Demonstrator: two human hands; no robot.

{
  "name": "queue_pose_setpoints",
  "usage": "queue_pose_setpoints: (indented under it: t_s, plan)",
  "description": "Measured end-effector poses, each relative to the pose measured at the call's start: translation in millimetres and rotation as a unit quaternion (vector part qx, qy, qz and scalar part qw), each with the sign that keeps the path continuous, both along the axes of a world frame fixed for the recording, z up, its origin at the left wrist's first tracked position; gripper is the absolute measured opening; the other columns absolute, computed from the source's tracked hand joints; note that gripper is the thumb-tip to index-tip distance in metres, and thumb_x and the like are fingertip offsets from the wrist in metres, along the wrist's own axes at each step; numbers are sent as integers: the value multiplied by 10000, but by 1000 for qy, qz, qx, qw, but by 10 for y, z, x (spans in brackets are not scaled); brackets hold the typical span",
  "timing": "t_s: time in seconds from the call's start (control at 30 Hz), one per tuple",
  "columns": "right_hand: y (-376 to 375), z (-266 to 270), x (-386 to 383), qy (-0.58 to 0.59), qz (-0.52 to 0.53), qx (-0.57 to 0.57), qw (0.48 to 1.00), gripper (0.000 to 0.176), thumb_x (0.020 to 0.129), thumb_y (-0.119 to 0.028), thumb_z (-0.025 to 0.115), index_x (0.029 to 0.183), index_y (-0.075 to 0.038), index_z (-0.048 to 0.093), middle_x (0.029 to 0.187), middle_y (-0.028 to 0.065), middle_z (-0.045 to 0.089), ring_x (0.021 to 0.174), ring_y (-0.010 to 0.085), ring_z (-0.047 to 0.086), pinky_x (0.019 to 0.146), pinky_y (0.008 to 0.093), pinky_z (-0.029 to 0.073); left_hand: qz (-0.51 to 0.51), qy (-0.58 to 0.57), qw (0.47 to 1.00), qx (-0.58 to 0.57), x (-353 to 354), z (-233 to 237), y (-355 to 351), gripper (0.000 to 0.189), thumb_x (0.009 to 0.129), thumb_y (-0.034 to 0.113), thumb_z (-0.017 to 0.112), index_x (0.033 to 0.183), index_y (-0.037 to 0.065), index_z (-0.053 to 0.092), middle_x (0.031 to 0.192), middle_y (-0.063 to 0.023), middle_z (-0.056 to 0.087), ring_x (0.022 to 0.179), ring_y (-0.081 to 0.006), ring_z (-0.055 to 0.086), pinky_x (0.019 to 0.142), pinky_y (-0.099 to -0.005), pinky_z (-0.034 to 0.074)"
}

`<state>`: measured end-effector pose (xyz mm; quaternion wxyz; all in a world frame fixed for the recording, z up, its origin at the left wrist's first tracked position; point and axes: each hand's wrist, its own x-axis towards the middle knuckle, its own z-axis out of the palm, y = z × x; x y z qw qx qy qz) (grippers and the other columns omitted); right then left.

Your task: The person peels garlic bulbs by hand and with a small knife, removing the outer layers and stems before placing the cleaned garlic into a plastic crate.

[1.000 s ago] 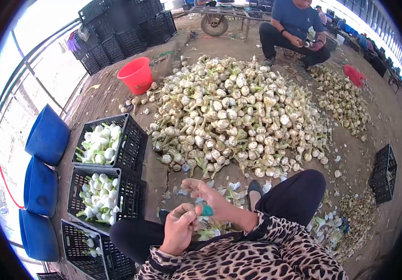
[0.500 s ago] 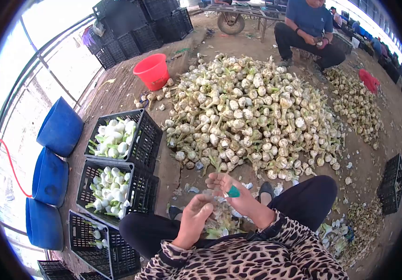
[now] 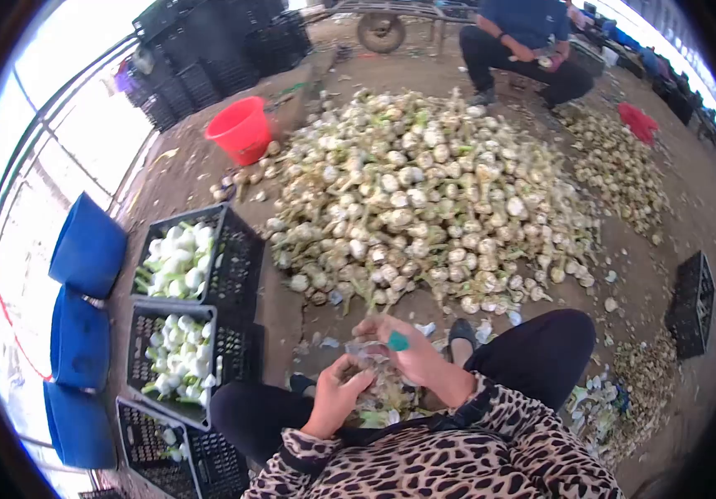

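Note:
My left hand (image 3: 341, 394) is low in the middle, its thumb and fingers curled close together at a thin, pale, papery piece (image 3: 366, 356). My right hand (image 3: 412, 353) is just beside it, with bent fingers and a green patch (image 3: 398, 341) on it; blur hides whatever lies between its fingertips. In front of both hands spreads a large heap of unpeeled garlic bulbs (image 3: 424, 200). Below the hands, peelings (image 3: 387, 403) lie on the ground between my legs.
Left are black crates of peeled white bulbs (image 3: 176, 259), (image 3: 181, 353), a sparsely filled crate (image 3: 154, 441) and blue tubs (image 3: 83, 333). A red bucket (image 3: 241, 133) stands behind. Across the heap a person (image 3: 524, 50) sits. A black crate (image 3: 692, 306) is at right.
The view has shifted, so the heap and crates sit further left. My hands have come closer together, and the pale papery piece now shows between them.

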<state>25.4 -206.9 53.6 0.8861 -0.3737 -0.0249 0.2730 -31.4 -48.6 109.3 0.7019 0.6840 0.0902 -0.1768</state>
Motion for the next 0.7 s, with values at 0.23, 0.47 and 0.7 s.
queue_pose_setpoints:
  t_s: [0.23, 0.47, 0.7]
  plan:
    - [-388, -1409, 212, -107, -79, -462, 877, 282, 781, -8, 527, 1047, -31, 620, 951, 128, 653, 921, 271, 625, 775, 376, 463, -217, -4, 912, 349, 169, -685, 73, 298, 804, 175, 651, 1023, -17, 588, 849, -179, 638, 790, -266, 635, 708, -343, 475]
    - [-1369, -2235, 599, -54, -363, -767, 526, 697, 730, -91, 562, 1367, 30, 307, 885, 246, 625, 819, 413, 587, 711, 448, 465, -117, 70, 988, 76, 231, -1175, 63, 356, 816, 45, 619, 1152, -9, 513, 1037, -94, 627, 958, -164, 600, 817, -295, 472]
    - [-1872, -2893, 1019, 94, -226, -615, 750, 343, 779, -46, 561, 1117, -7, 519, 805, 174, 643, 685, 279, 595, 636, 389, 470, -101, 116, 986, 67, 247, -1078, 128, 320, 859, 86, 587, 1154, -23, 529, 1039, -98, 626, 935, -145, 581, 807, -274, 466]
